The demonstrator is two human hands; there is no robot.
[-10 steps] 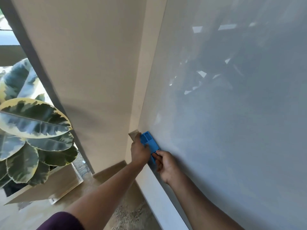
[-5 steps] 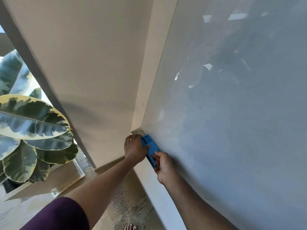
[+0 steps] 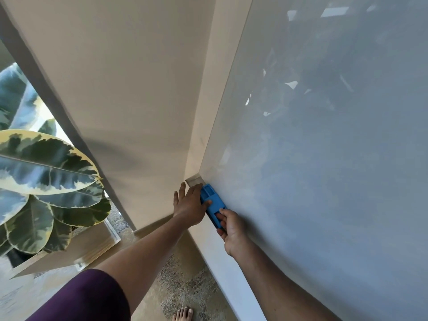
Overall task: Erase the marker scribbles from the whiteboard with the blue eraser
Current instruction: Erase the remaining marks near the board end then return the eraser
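The whiteboard (image 3: pixel 324 158) fills the right side, glossy and smeared with faint bluish haze; I see no clear marker lines. The blue eraser (image 3: pixel 212 201) lies flat against the board's lower left corner, by the ledge. My right hand (image 3: pixel 231 230) pinches its lower end between thumb and fingers. My left hand (image 3: pixel 188 206) rests against the eraser's left side, thumb on its back, fingers spread toward the beige wall.
A beige wall (image 3: pixel 129 93) meets the board at the corner. A large variegated plant (image 3: pixel 44 174) stands at the left in a wooden planter (image 3: pixel 76 249). Speckled floor (image 3: pixel 185 281) lies below, with bare toes (image 3: pixel 183 315) at the bottom edge.
Both hands stay at the board's lower left corner with the eraser. My left hand has spread its fingers and slid along the eraser's side. The camera has tilted down a little.
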